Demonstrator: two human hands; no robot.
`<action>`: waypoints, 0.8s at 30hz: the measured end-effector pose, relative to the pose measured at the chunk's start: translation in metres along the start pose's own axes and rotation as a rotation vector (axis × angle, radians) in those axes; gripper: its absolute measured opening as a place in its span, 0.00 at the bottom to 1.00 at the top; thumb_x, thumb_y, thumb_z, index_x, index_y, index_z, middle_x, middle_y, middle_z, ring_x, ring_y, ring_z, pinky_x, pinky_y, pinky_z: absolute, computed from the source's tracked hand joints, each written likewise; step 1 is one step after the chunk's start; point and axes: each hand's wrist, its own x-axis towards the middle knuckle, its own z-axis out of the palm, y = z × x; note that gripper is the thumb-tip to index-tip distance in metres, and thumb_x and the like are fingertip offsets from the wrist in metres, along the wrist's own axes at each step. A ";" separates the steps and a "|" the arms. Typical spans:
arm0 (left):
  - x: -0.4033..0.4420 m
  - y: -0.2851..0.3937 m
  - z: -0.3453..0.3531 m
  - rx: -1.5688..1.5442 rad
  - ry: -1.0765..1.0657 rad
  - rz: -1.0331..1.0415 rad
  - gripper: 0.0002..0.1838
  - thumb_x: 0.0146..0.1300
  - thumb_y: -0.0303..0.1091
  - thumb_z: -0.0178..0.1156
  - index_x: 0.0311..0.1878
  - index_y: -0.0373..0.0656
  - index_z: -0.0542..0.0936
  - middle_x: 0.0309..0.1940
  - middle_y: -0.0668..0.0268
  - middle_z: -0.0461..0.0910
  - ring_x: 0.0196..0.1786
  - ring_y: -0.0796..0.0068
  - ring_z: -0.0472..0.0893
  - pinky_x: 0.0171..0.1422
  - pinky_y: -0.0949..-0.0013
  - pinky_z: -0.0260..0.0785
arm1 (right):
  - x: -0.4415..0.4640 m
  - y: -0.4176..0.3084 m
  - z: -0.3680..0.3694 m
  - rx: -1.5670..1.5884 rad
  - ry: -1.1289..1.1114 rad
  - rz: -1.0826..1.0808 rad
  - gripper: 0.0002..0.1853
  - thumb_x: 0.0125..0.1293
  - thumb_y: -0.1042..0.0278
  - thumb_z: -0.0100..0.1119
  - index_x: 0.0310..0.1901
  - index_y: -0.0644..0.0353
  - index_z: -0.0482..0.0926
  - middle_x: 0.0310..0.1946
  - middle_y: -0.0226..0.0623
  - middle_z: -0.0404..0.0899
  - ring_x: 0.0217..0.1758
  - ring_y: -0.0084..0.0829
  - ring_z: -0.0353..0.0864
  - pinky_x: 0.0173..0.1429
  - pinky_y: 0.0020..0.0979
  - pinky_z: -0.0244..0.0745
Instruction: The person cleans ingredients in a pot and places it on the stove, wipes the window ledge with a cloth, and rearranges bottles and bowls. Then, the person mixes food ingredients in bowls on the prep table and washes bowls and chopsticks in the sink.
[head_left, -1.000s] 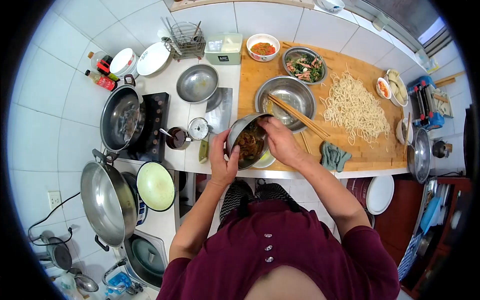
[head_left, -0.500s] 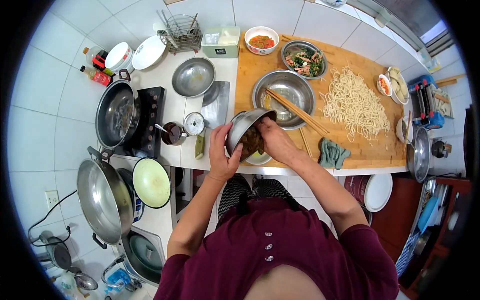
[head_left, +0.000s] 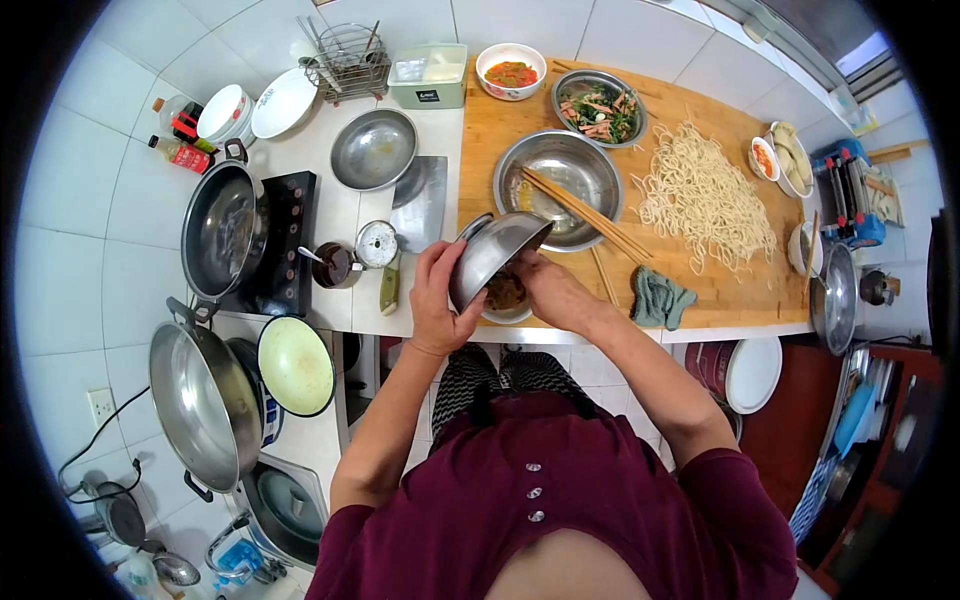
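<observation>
My left hand point(head_left: 440, 300) grips a steel bowl point(head_left: 498, 255) by its side, thumb near the rim. The bowl is tipped steeply, its opening turned down and to the right. Dark brown food point(head_left: 505, 291) shows under its rim, above a small light bowl point(head_left: 507, 316) at the counter's front edge. My right hand point(head_left: 557, 292) is at the tipped opening, close to the food; its fingertips are hidden. Just behind stands a larger steel basin point(head_left: 560, 165) with long wooden chopsticks point(head_left: 585, 210) laid across it.
Loose noodles point(head_left: 705, 200) spread over the wooden board point(head_left: 735, 300), near a green cloth point(head_left: 660, 298). A bowl of greens and pink strips point(head_left: 600, 108) stands behind. On the left are a cup of dark sauce point(head_left: 335, 266), a cleaver point(head_left: 420, 205) and a pan point(head_left: 222, 230) on a cooktop.
My left hand has tipped the steel bowl further over, so less of its inside shows. The brown food now appears lower, over the small bowl. My right hand stays at the opening.
</observation>
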 end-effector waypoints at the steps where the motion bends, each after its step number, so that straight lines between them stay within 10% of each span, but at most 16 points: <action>1: 0.000 0.000 0.000 -0.002 -0.002 0.003 0.33 0.46 0.36 0.65 0.58 0.38 0.69 0.52 0.47 0.68 0.49 0.47 0.73 0.53 0.58 0.69 | -0.002 -0.001 -0.004 0.004 -0.038 -0.002 0.23 0.49 0.84 0.50 0.51 0.70 0.72 0.53 0.54 0.69 0.55 0.52 0.71 0.58 0.40 0.70; 6: 0.002 0.000 -0.005 0.056 -0.010 0.031 0.34 0.46 0.37 0.65 0.58 0.38 0.69 0.52 0.48 0.68 0.50 0.48 0.73 0.53 0.59 0.69 | -0.005 -0.009 -0.024 0.043 -0.142 0.052 0.21 0.51 0.83 0.48 0.50 0.71 0.73 0.51 0.55 0.71 0.55 0.52 0.70 0.59 0.39 0.69; 11: 0.004 0.002 -0.006 0.057 -0.005 0.030 0.34 0.46 0.39 0.65 0.58 0.37 0.69 0.51 0.48 0.68 0.49 0.49 0.72 0.53 0.59 0.68 | 0.008 -0.004 -0.018 0.040 0.341 -0.183 0.16 0.50 0.80 0.52 0.44 0.71 0.76 0.46 0.54 0.73 0.52 0.50 0.72 0.55 0.39 0.71; 24: 0.008 -0.003 0.004 0.068 -0.029 0.077 0.34 0.46 0.38 0.64 0.59 0.37 0.69 0.52 0.48 0.67 0.51 0.49 0.72 0.54 0.58 0.68 | 0.002 -0.007 -0.008 0.012 0.235 -0.169 0.18 0.51 0.78 0.54 0.47 0.65 0.76 0.48 0.51 0.73 0.53 0.49 0.72 0.57 0.40 0.70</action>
